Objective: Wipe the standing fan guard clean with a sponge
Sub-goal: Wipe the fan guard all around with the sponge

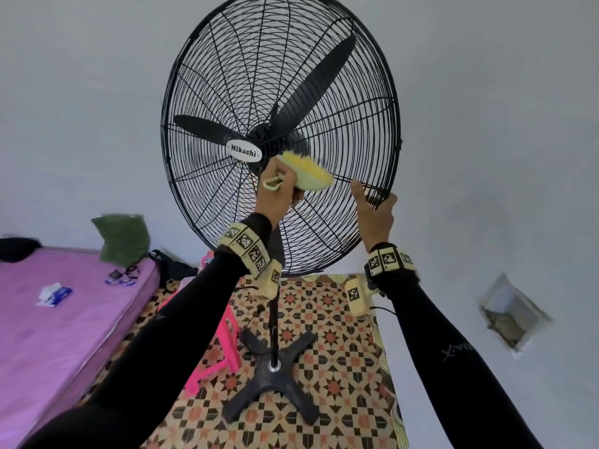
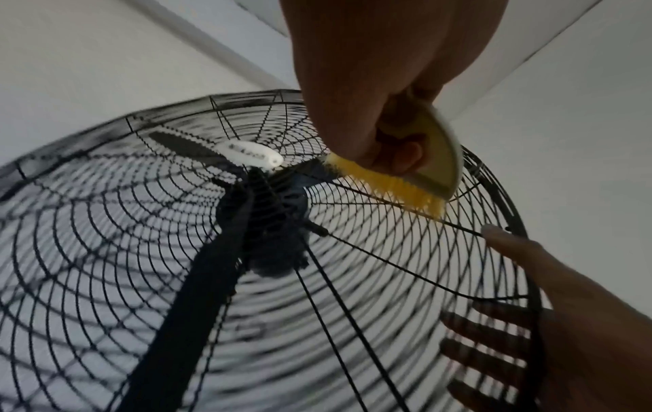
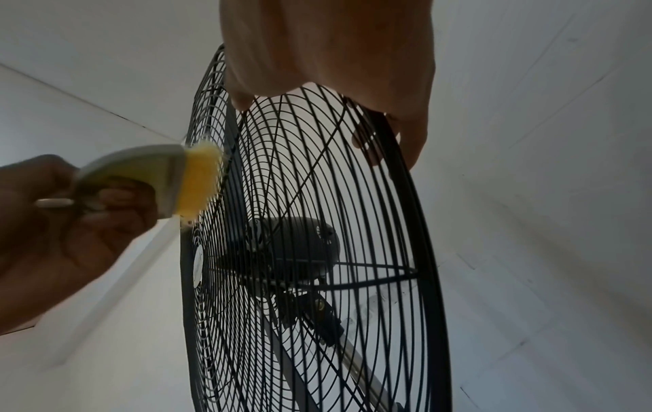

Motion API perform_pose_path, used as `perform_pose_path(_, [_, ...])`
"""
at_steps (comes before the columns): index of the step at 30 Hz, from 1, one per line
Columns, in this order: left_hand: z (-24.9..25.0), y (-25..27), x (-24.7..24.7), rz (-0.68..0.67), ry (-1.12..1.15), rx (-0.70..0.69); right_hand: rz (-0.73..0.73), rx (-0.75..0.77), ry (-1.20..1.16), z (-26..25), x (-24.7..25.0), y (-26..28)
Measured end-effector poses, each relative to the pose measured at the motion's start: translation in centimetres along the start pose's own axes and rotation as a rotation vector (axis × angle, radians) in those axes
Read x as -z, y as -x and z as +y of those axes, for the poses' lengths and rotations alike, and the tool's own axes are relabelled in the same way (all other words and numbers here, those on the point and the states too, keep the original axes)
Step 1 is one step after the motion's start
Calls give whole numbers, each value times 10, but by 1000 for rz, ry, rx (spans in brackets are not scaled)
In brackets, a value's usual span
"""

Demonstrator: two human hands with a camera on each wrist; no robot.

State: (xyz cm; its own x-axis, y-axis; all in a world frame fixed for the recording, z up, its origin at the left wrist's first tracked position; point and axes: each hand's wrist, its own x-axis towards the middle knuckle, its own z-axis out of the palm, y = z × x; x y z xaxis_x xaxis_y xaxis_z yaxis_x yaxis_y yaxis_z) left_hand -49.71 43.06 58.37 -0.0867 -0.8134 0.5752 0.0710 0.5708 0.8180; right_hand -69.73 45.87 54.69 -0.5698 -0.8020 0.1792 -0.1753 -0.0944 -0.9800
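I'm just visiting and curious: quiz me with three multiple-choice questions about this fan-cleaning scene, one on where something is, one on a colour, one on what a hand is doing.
1. Where does the yellow brush touch the fan guard?
A. at the top rim
B. just right of the white centre badge
C. at the base

2. What colour is the mattress on the left?
A. pink
B. blue
C. white

3. What is the right hand doing?
A. hanging free
B. holding the brush
C. gripping the guard's lower right rim

Answers:
1 B, the bristles lie on the wires beside the badge.
2 A, it shows pink in the head view.
3 C, its fingers curl round the rim while the left hand holds the brush.
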Motion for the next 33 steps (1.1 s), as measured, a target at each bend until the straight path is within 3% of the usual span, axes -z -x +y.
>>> perform_pose_path(2, [-15,12,-9,-6,-24,-6,-20,-19,-1,0,4,-2])
perform_pose_path(6, [-53,52,3,46,-29,128,-93,-52,4,-1,10,-4])
perform_pose_path(13, [-6,10,-4,46,74,37,-102,-38,13,-2,6,0])
perform_pose_path(16, [-17,21,-18,25,55,9,-101,-35,22,-3,10,0])
perform_pose_path(20, [-60,68,-3,69,4,131,-99,-25,25,-4,15,-2])
perform_pose_path(23, [-56,68,9,76,-25,166,-108,-7,27,-7,13,-2])
perform_pose_path(28, [0,28,-15,-1,46,-12,-154,-3,26,-12,16,3])
perform_pose_path(33, [-43,62,-21,25,-15,118,-187,-58,-9,1,21,-10])
